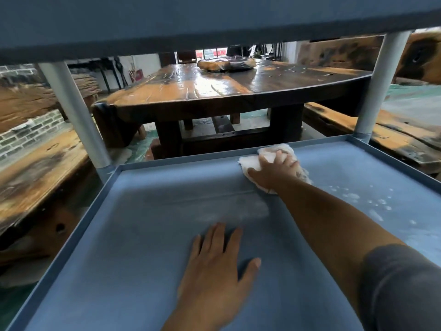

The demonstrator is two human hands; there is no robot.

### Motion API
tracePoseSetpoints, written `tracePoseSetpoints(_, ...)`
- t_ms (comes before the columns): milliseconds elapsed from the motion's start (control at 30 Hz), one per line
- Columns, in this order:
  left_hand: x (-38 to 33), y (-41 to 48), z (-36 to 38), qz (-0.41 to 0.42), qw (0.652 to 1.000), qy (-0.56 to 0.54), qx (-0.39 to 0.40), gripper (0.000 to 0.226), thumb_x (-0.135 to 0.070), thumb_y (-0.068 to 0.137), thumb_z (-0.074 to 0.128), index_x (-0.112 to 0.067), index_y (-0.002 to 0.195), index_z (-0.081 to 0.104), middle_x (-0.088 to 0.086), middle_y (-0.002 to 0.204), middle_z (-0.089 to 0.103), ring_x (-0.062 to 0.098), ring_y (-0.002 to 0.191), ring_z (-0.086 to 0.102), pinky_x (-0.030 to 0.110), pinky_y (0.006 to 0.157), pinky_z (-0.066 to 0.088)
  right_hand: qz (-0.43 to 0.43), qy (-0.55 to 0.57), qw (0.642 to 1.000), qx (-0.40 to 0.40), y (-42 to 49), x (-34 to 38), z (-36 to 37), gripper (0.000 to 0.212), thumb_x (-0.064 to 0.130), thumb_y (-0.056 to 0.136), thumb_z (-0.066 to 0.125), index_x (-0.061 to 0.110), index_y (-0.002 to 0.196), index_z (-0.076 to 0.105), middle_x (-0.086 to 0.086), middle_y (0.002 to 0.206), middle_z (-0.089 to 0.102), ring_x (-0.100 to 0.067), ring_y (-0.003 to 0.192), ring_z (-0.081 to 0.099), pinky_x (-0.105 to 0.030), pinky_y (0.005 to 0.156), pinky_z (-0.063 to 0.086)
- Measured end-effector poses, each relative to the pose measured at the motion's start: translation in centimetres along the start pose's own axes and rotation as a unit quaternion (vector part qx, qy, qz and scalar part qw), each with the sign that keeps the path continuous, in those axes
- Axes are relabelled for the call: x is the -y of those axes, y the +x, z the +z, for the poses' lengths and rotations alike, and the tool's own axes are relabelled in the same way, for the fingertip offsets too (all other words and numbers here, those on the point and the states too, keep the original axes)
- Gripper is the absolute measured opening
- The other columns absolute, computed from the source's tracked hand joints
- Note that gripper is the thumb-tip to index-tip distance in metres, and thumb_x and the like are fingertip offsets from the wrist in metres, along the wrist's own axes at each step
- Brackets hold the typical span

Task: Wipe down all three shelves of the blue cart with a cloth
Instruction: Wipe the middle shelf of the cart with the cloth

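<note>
I look into a blue cart shelf (133, 235) under another blue shelf (167, 22) that spans the top of the view. My right hand (274, 169) presses a white cloth (274, 151) flat against the shelf floor near the far rim, fingers spread over it. My left hand (217, 266) rests flat on the shelf floor near me, fingers straight, holding nothing. White foamy droplets (372, 204) dot the shelf's right side. A pale wiped streak (214, 206) runs across the middle.
Two grey posts, the left post (71, 111) and the right post (379, 84), join the shelves at the far corners. Beyond the cart stands a glossy dark wooden table (226, 84). Wooden benches (35, 175) lie at both sides.
</note>
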State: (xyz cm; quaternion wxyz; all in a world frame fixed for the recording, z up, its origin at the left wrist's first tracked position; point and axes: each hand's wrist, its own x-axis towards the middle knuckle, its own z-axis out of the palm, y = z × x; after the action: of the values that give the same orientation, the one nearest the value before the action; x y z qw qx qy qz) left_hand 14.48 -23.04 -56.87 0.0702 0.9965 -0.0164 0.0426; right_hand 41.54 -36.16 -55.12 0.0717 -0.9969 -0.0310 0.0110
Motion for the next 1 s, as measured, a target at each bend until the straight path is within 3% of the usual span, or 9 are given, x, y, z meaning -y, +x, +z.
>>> tracePoseSetpoints(200,0.3,0.2,-0.2,-0.011,1.0,0.004,0.005,0.079,-0.071,0.083,0.007,-0.038,0.155,0.005,-0.006,0.165,-0.003,0.01,0.15,-0.009,0.037,0.12,-0.01,0.045,0.005,0.999,0.0,1.6,1.2,-1.1,0.081,0.083,0.086,0.02,0.045,0.157,0.01,-0.018,0.167,-0.007,-0.051,0.149,-0.003,-0.065,0.119,-0.001)
tracePoseSetpoints(333,0.3,0.3,0.1,-0.017,1.0,0.009,0.008,0.072,-0.067,0.09,0.014,-0.038,0.154,0.002,-0.006,0.165,-0.004,0.011,0.15,-0.009,0.042,0.121,-0.005,0.029,0.005,1.0,0.009,-0.3,1.1,-0.7,0.081,0.081,0.089,0.019,0.04,0.158,0.007,-0.02,0.166,-0.01,-0.048,0.151,-0.007,-0.062,0.119,-0.006)
tracePoseSetpoints(533,0.3,0.8,0.4,-0.032,0.999,0.016,0.013,0.072,-0.067,0.09,0.012,-0.039,0.155,0.002,-0.003,0.167,-0.002,0.014,0.152,-0.005,0.044,0.122,0.001,-0.07,-0.017,0.997,0.018,-6.9,-1.2,-0.6,0.072,0.073,0.092,0.02,0.043,0.155,0.002,-0.021,0.166,-0.003,-0.048,0.15,-0.005,-0.065,0.118,0.0)
tracePoseSetpoints(767,0.4,1.0,0.4,-0.044,0.998,0.0,0.033,0.069,-0.067,0.091,0.013,-0.043,0.154,0.003,-0.006,0.166,-0.005,0.013,0.152,-0.007,0.044,0.122,0.001,-0.165,-0.072,0.983,0.037,-19.4,-9.1,-0.9,0.075,0.077,0.084,0.006,0.052,0.153,-0.011,-0.01,0.168,-0.011,-0.036,0.153,-0.011,-0.053,0.122,0.001)
tracePoseSetpoints(900,0.1,0.8,-0.1,-0.04,0.999,-0.002,0.036,0.066,-0.067,0.093,0.016,-0.044,0.154,0.005,-0.006,0.167,-0.003,0.012,0.152,-0.006,0.042,0.122,0.002,-0.22,-0.093,0.969,0.056,-23.9,-14.6,-2.2,0.069,0.077,0.085,0.004,0.058,0.147,-0.021,-0.002,0.165,-0.025,-0.028,0.152,-0.024,-0.047,0.123,-0.007)
tracePoseSetpoints(1000,-0.1,1.0,-0.5,-0.056,0.997,-0.002,0.053,0.064,-0.065,0.094,0.021,-0.043,0.153,0.014,-0.006,0.166,0.003,0.013,0.152,0.0,0.043,0.121,0.007,-0.244,-0.093,0.961,0.089,-24.9,-16.1,-2.9,0.065,0.075,0.092,0.012,0.059,0.146,-0.021,0.0,0.164,-0.028,-0.026,0.15,-0.029,-0.046,0.123,-0.01)
